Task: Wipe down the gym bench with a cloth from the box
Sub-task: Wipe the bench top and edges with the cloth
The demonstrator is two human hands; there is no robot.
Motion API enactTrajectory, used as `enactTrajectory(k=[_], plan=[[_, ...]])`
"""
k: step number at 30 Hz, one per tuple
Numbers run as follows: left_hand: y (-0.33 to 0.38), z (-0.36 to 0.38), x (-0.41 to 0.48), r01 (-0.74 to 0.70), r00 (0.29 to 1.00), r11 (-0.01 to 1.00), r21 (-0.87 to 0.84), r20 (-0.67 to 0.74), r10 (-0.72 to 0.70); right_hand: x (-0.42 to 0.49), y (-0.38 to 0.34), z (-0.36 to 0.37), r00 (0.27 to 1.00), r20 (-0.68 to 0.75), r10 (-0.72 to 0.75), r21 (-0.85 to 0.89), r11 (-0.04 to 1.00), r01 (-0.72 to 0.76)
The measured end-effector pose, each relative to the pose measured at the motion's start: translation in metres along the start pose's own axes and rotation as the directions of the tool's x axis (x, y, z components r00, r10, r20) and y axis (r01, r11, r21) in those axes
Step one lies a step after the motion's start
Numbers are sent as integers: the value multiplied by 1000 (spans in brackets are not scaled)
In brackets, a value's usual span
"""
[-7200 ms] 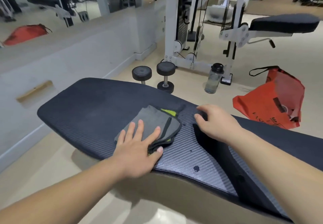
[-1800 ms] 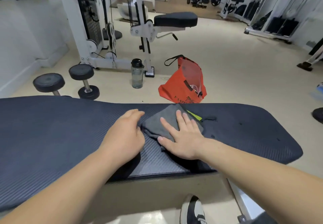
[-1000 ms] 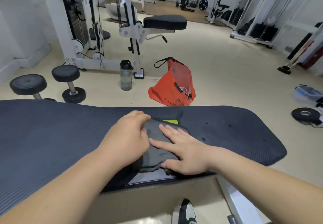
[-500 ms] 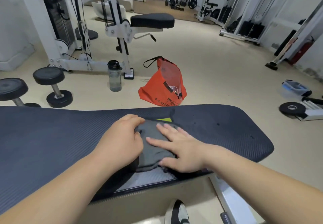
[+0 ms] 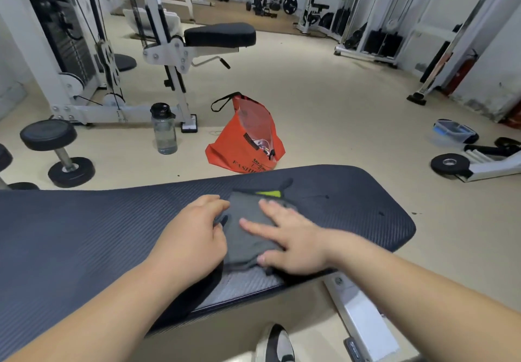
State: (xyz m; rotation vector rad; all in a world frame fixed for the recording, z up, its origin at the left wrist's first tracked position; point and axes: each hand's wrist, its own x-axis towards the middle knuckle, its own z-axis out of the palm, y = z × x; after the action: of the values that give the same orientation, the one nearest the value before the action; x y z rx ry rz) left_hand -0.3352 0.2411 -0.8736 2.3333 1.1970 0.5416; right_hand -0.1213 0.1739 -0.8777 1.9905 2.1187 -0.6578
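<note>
- Grey cloth [image 5: 251, 229] lies folded on the dark padded surface [image 5: 84, 234], towards its right end, by the near edge.
- Left hand [image 5: 194, 237] curls onto the cloth's left edge, fingers bent.
- Right hand [image 5: 293, 243] presses flat on top, fingers spread, gripping nothing.

The worktop [image 5: 84, 243] is dark navy with a fine ribbed pattern, and one paler grey strip shows at its near edge. The cloth [image 5: 248, 229] on it is dark grey with a yellow-green patch and black trim at the far side. On the beige floor [image 5: 338, 124] stand an orange bag [image 5: 239, 150] with black lettering, a clear grey bottle [image 5: 165, 133] with a black cap, and black dumbbells [image 5: 56, 150].
</note>
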Motion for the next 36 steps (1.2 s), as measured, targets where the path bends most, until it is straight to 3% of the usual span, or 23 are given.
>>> enactTrajectory(k=[3, 5, 7, 9, 11, 14, 16, 17, 20, 22, 23, 25, 28, 30, 33, 36], plan=[[7, 6, 1, -12, 1000, 1000, -3, 9, 12, 15, 42, -9, 931, -138, 337, 130, 938, -321], [11, 9, 2, -20, 1000, 1000, -2, 16, 20, 17, 52, -9, 886, -130, 445, 157, 892, -425], [14, 13, 4, -32, 999, 999, 4, 26, 32, 10, 41, -5, 930, -72, 361, 123, 928, -351], [16, 17, 6, -55, 998, 998, 11, 35, 54, -1, 17, 2, 985, -18, 169, 74, 983, -168], [18, 22, 9, -75, 997, 997, 17, 36, 74, -8, -1, 10, 1000, 21, 1, 51, 999, -2], [22, 28, 13, -84, 996, 996, 17, 22, 83, -3, 11, 6, 997, -15, -76, 58, 995, 77], [27, 33, 14, -83, 996, 996, 11, 14, 83, 4, 39, -4, 992, -120, 40, 83, 996, -30], [30, 36, 14, -85, 996, 996, 8, 15, 85, 4, 56, -8, 972, -161, 169, 132, 980, -148], [44, 47, 12, -99, 994, 995, -23, 36, 100, -6, 111, -10, 789, -166, 591, 297, 793, -532], [55, 54, 13, -122, 991, 992, -39, 56, 124, -17, 124, -6, 679, -123, 723, 345, 673, -654], [60, 58, 15, -138, 988, 989, -44, 66, 141, -21, 120, -5, 670, -105, 735, 339, 660, -671], [72, 64, 22, -167, 982, 985, -43, 81, 170, -28, 99, 1, 739, -79, 669, 301, 723, -622], [84, 72, 36, -191, 977, 980, -60, 83, 196, -46, 74, 11, 908, -40, 418, 230, 888, -399], [89, 76, 43, -193, 977, 979, -71, 78, 198, -55, 88, 8, 940, -40, 339, 225, 920, -322], [89, 78, 43, -185, 979, 977, -103, 67, 192, -56, 129, 0, 853, -122, 508, 282, 841, -461], [80, 76, 42, -182, 979, 978, -104, 75, 190, -55, 161, 1, 631, -163, 758, 403, 635, -659]])
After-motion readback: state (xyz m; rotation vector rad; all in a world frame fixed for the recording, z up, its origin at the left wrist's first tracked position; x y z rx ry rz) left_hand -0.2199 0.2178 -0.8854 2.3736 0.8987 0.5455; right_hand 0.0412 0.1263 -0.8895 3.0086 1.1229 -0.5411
